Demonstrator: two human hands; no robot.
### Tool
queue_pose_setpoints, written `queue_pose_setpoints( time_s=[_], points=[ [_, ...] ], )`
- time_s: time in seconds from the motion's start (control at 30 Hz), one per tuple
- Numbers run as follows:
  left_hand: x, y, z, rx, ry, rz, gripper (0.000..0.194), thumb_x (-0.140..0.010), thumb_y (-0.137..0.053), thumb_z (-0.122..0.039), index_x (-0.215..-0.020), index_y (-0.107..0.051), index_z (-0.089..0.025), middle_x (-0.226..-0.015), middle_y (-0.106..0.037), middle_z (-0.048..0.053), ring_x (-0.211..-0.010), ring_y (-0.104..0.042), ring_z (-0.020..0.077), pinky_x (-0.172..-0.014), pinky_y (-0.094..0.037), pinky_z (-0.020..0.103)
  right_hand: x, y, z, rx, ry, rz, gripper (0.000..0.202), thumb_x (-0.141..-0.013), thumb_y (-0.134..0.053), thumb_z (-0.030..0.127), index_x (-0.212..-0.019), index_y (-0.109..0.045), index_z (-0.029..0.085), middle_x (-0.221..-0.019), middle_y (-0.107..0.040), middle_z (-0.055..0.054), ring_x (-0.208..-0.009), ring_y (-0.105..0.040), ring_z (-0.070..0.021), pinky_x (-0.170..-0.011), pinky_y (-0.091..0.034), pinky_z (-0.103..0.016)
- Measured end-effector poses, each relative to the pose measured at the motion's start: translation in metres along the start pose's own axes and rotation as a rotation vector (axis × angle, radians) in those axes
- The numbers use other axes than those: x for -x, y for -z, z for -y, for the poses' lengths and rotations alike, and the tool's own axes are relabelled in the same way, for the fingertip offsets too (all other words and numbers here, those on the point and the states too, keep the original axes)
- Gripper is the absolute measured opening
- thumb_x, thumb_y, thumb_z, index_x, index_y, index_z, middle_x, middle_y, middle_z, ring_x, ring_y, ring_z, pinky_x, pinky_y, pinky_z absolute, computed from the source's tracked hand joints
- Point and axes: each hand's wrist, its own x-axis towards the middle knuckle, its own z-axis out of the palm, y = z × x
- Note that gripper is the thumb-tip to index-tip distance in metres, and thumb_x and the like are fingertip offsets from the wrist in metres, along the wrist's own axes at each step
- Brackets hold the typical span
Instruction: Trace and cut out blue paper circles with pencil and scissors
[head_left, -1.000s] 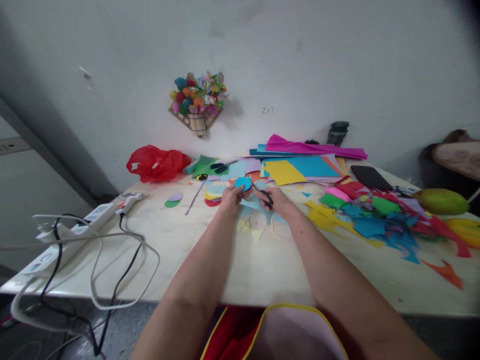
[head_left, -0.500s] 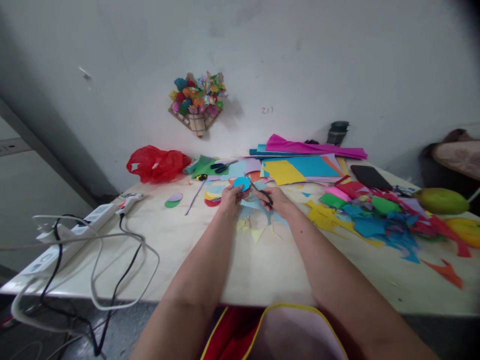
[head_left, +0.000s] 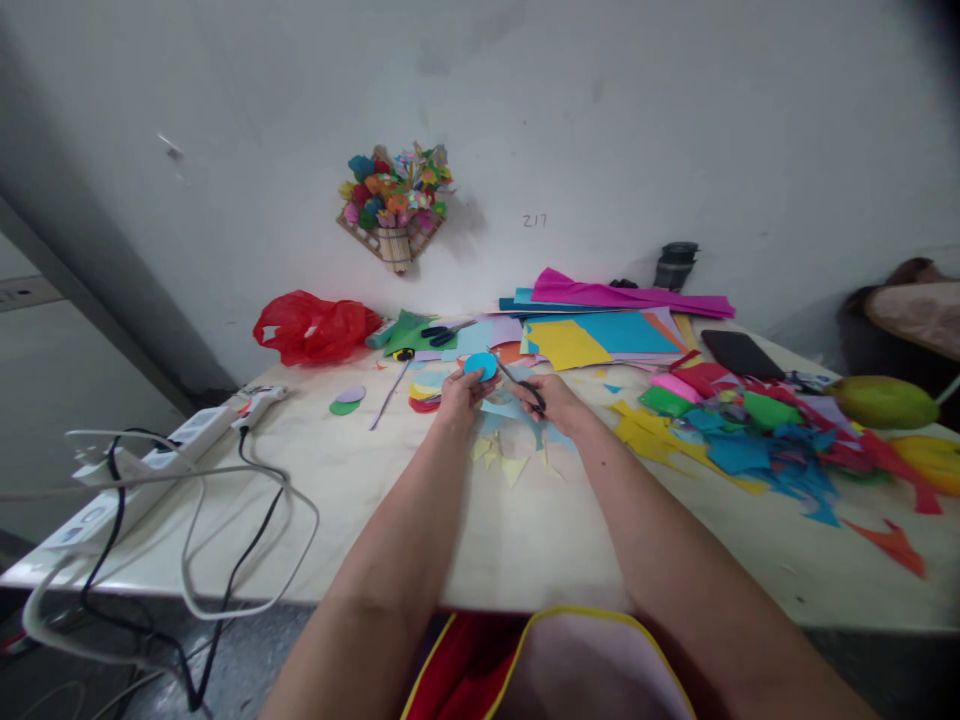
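Note:
A round piece of blue paper (head_left: 481, 366) is pinched in my left hand (head_left: 459, 394), above the middle of the table. My right hand (head_left: 556, 400) is closed round the dark handles of a pair of scissors (head_left: 513, 376), whose blades point up and left beside the disc's right edge. Whether the blades touch the paper I cannot tell. Pale yellow scraps (head_left: 513, 468) and light blue scraps lie on the table below my hands. Left of my left hand are overlapping paper rounds (head_left: 426, 393), yellow and red among them, and a lilac and green pair (head_left: 347, 401).
Coloured sheets (head_left: 570, 343) lie at the back, near a second pair of scissors (head_left: 444, 334) and a red plastic bag (head_left: 316, 328). To the right are heaped paper scraps (head_left: 750, 440), a dark phone-like slab (head_left: 742, 355) and fruit (head_left: 883, 402). A power strip (head_left: 195, 430) with cables occupies the left.
My left hand and the blue disc have shifted slightly left, away from the scissors. My right hand stays nearly in place.

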Motion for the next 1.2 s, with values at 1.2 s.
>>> queue_pose_setpoints(
  time_s=[1.2],
  points=[
    [0.0031, -0.0035, -0.0006, -0.041, 0.008, 0.042, 0.014, -0.064, -0.062, -0.015, -0.077, -0.065, -0.011, -0.074, -0.069, 0.008, -0.064, -0.066, 0.0170, -0.061, -0.050, 0.025, 0.0006, -0.0002, -0.0019, -0.019, -0.011, 0.028, 0.032, -0.065, -0.065, 0.044, -0.064, -0.053, 0.015, -0.044, -0.051, 0.002, -0.030, -0.040, -0.0048, -0.029, -0.028, -0.016]
  ],
)
